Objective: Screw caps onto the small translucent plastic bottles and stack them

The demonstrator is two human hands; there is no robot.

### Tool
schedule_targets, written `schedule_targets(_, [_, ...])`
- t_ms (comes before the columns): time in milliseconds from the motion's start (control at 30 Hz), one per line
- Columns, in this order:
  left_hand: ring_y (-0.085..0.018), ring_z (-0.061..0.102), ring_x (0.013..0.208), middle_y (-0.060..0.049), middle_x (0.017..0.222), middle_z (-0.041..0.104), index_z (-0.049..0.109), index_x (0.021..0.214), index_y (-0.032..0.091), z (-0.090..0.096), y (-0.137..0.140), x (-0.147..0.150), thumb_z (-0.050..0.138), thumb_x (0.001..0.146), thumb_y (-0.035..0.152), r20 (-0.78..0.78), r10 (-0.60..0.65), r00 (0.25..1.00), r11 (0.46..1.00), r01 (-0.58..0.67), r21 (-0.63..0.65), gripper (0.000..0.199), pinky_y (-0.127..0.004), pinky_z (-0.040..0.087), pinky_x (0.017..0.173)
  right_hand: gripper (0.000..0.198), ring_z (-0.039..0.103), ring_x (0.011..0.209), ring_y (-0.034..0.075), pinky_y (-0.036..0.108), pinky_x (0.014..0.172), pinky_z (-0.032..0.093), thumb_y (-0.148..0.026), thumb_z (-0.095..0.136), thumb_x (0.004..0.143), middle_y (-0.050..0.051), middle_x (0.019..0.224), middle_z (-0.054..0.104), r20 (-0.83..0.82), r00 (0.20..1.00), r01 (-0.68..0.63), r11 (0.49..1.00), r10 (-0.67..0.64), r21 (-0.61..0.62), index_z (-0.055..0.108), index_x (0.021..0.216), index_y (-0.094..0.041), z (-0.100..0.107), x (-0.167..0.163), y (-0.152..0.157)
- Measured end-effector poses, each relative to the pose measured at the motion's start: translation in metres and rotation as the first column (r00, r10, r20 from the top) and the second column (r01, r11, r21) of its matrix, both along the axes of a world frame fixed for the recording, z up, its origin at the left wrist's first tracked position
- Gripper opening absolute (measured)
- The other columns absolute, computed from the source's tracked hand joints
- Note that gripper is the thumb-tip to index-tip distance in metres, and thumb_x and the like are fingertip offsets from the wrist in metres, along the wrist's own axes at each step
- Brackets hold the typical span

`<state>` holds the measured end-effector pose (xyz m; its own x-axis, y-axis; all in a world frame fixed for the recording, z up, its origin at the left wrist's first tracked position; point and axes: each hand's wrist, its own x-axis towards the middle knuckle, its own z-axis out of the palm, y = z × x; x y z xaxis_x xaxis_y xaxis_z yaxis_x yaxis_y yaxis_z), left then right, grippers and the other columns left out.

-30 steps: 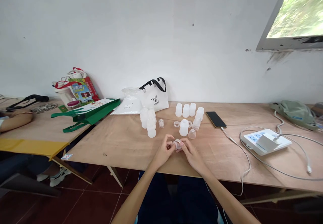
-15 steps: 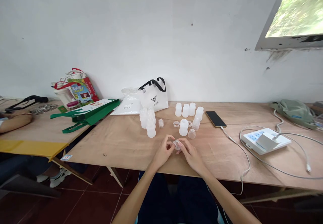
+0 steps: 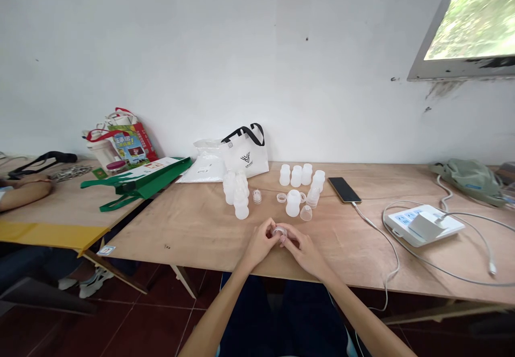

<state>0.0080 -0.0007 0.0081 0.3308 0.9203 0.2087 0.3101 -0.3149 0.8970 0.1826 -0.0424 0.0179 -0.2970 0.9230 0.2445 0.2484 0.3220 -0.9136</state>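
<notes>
Both hands meet near the table's front edge around a small clear bottle collar ring (image 3: pixel 280 231). My left hand (image 3: pixel 262 243) grips its left side between thumb and fingers. On its right side, my right hand (image 3: pixel 301 245) pinches the same ring; whether a nipple sits inside is hard to make out. Just beyond stands a frosted baby bottle (image 3: pixel 293 203), with a loose ring (image 3: pixel 281 198) on its left and a clear domed cap (image 3: pixel 306 213) on its right. An assembled nipple top (image 3: pixel 256 196) stands beside a group of frosted bottles (image 3: pixel 241 206) on the left.
More frosted bottles (image 3: pixel 296 175) stand farther back. A phone (image 3: pixel 344 190) with a charging cable, a white power strip (image 3: pixel 422 225) and a green cloth bag (image 3: pixel 469 179) lie rightward. A white tote (image 3: pixel 245 155) and green bag (image 3: pixel 151 181) are leftward. Another person's arm (image 3: pixel 28 191) rests far left.
My fingers have shifted around the ring, which is now tilted differently and slightly left. My right fingers have moved to its near side. The things on the table have stayed put.
</notes>
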Motion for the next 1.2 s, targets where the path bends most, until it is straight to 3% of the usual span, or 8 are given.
schedule_targets(133, [-0.012, 0.046, 0.063, 0.006, 0.067, 0.052, 0.044, 0.074, 0.020, 0.001, 0.000, 0.001, 0.060, 0.085, 0.030, -0.015, 0.003, 1.000, 1.000, -0.003, -0.011, 0.022, -0.023, 0.033, 0.060, 0.039, 0.070, 0.091, 0.023, 0.039, 0.088, 0.054, -0.045, 0.049, 0.100, 0.005, 0.116, 0.073, -0.010, 1.000, 0.006, 1.000, -0.006, 0.007, 0.062, 0.134, -0.030, -0.005, 0.001, 0.003])
schedule_targets(367, [-0.012, 0.045, 0.061, 0.006, 0.063, 0.050, 0.040, 0.070, 0.021, 0.006, -0.004, 0.006, 0.059, 0.082, 0.028, -0.013, 0.020, 1.000, 1.000, -0.020, -0.012, 0.024, -0.024, 0.033, 0.060, 0.040, 0.070, 0.092, 0.024, 0.039, 0.088, 0.054, -0.045, 0.049, 0.100, 0.004, 0.098, 0.076, 0.029, 0.998, 0.050, 0.999, -0.050, 0.000, 0.063, 0.134, -0.029, -0.007, 0.002, 0.004])
schedule_targets(500, [-0.011, 0.044, 0.061, 0.007, 0.062, 0.048, 0.039, 0.069, 0.021, 0.006, -0.005, 0.007, 0.059, 0.084, 0.029, 0.003, 0.035, 0.999, 0.999, -0.035, 0.000, 0.026, -0.024, 0.033, 0.060, 0.042, 0.071, 0.091, 0.023, 0.040, 0.089, 0.055, -0.047, 0.051, 0.099, 0.005, 0.106, 0.076, -0.010, 0.999, 0.033, 0.999, -0.033, -0.026, 0.062, 0.135, -0.029, -0.008, 0.002, 0.004])
schedule_targets(800, [-0.013, 0.049, 0.063, 0.002, 0.068, 0.056, 0.056, 0.081, 0.019, 0.011, -0.007, 0.006, 0.051, 0.097, 0.051, 0.010, -0.010, 1.000, 1.000, 0.010, 0.021, 0.035, -0.025, 0.037, 0.060, 0.048, 0.071, 0.074, 0.021, 0.041, 0.084, 0.057, -0.058, 0.052, 0.096, 0.005, 0.105, 0.075, -0.167, 0.979, 0.104, 0.989, -0.120, -0.104, 0.057, 0.132, -0.026, -0.007, 0.001, 0.007])
schedule_targets(1200, [-0.015, 0.051, 0.061, 0.002, 0.066, 0.059, 0.056, 0.078, 0.020, 0.005, -0.002, 0.005, 0.048, 0.098, 0.049, 0.007, -0.006, 1.000, 1.000, 0.006, -0.006, 0.035, -0.026, 0.039, 0.062, 0.045, 0.069, 0.075, 0.021, 0.035, 0.076, 0.054, -0.062, 0.047, 0.098, 0.002, 0.088, 0.075, -0.035, 0.992, 0.116, 0.992, -0.117, -0.044, 0.058, 0.124, -0.027, 0.002, -0.002, -0.001])
